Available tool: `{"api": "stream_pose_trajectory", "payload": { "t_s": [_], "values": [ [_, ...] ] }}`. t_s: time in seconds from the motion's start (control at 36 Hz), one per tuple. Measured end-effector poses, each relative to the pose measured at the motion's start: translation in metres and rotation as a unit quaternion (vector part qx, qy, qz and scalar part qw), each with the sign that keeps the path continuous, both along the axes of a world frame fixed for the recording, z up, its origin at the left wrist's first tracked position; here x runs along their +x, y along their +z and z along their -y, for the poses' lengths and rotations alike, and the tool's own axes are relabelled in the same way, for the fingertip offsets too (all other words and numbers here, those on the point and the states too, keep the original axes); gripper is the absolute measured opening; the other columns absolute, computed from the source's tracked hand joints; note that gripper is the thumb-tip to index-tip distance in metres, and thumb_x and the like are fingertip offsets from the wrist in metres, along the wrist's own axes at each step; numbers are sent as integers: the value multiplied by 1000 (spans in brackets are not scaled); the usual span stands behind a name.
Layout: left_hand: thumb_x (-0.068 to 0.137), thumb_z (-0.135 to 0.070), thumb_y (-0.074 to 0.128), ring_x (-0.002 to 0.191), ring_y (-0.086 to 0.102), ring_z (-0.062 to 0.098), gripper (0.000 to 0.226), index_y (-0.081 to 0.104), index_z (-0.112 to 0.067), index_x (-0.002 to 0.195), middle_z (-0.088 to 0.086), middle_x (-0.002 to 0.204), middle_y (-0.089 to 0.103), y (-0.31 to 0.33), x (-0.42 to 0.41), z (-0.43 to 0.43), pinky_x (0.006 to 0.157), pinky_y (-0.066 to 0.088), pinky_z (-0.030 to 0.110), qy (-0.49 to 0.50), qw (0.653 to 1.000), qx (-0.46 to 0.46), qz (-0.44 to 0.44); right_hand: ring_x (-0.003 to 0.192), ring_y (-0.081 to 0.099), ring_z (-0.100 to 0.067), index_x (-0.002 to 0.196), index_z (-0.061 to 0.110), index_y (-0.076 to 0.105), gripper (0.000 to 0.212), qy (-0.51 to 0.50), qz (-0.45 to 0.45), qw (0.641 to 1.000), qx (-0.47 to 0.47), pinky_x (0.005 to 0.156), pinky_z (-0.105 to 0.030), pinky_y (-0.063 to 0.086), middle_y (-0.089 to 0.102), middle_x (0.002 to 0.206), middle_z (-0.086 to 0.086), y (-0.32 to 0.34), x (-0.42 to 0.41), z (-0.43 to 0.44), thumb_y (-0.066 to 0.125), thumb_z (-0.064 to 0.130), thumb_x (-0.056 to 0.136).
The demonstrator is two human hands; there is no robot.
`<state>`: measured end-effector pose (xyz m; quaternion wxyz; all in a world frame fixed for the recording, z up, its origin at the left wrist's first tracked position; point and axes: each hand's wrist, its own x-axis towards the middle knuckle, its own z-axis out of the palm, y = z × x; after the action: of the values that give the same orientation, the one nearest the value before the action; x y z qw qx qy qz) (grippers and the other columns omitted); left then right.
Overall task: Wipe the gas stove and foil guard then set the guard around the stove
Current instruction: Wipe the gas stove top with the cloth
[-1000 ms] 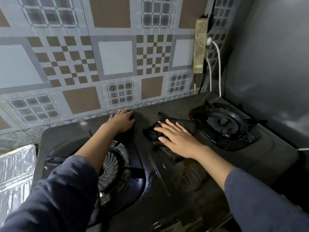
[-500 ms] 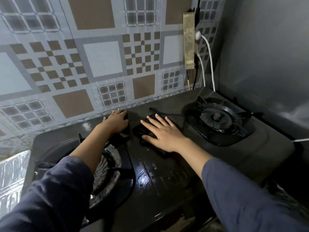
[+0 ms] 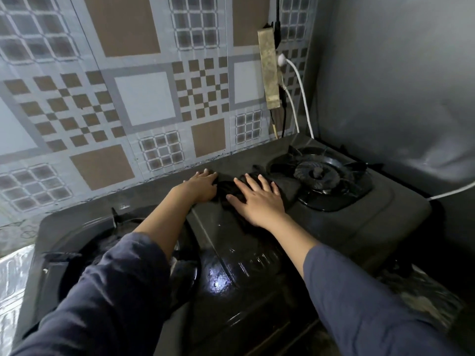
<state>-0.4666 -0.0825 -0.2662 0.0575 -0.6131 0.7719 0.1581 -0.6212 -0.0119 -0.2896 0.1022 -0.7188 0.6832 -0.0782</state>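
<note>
I see my right hand [image 3: 259,201] flat, fingers spread, pressing a dark cloth [image 3: 228,188] at the gas stove [image 3: 359,222] top's back edge, mid-frame. My left hand [image 3: 201,187] lies flat beside it, touching the cloth. The foil guard [image 3: 12,276] lies at the lower left edge. Bare stove top shows lower centre.

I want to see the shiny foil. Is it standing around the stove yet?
No, the foil guard lies off the gas stove's left edge.
</note>
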Motion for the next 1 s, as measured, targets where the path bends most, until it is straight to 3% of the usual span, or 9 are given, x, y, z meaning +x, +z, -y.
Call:
{"api": "stream_pose_trajectory", "payload": {
  "t_s": [0.33, 0.5, 0.67, 1.0],
  "values": [
    [100, -32, 24, 146, 1, 27, 51, 11, -21, 148, 5, 158, 0, -3, 9, -28, 118, 9, 50, -51, 999, -15, -12, 145, 2, -28, 147, 35, 14, 65, -154, 7, 988, 7, 116, -47, 4, 6, 159, 5, 3, 6, -46, 18, 64, 90],
    [100, -33, 23, 145, 0, 29, 52, 9, -22, 148, 6, 158, -1, -5, 11, -42, 117, 9, 52, -71, 997, -15, -10, 145, -2, -30, 148, 35, 11, 66, -175, -14, 984, 13, 117, -49, -1, 3, 159, 3, 3, 13, -71, 16, 65, 90],
    [99, -32, 25, 145, -1, 30, 52, 9, -22, 148, 7, 158, -2, -4, 16, -46, 117, 9, 51, -86, 996, -7, -7, 145, -7, -29, 148, 36, 8, 65, -124, -19, 992, 24, 117, -49, -4, 0, 159, 3, 4, 22, -88, 15, 65, 90],
    [100, -25, 26, 144, 4, 35, 51, 11, -17, 148, 12, 157, 1, 1, 10, -55, 118, 10, 44, -88, 996, -20, 4, 146, -8, -20, 146, 42, 14, 58, 98, -20, 995, 2, 117, -44, -7, 2, 159, 6, 4, 33, -122, 23, 61, 92]
  ]
}}
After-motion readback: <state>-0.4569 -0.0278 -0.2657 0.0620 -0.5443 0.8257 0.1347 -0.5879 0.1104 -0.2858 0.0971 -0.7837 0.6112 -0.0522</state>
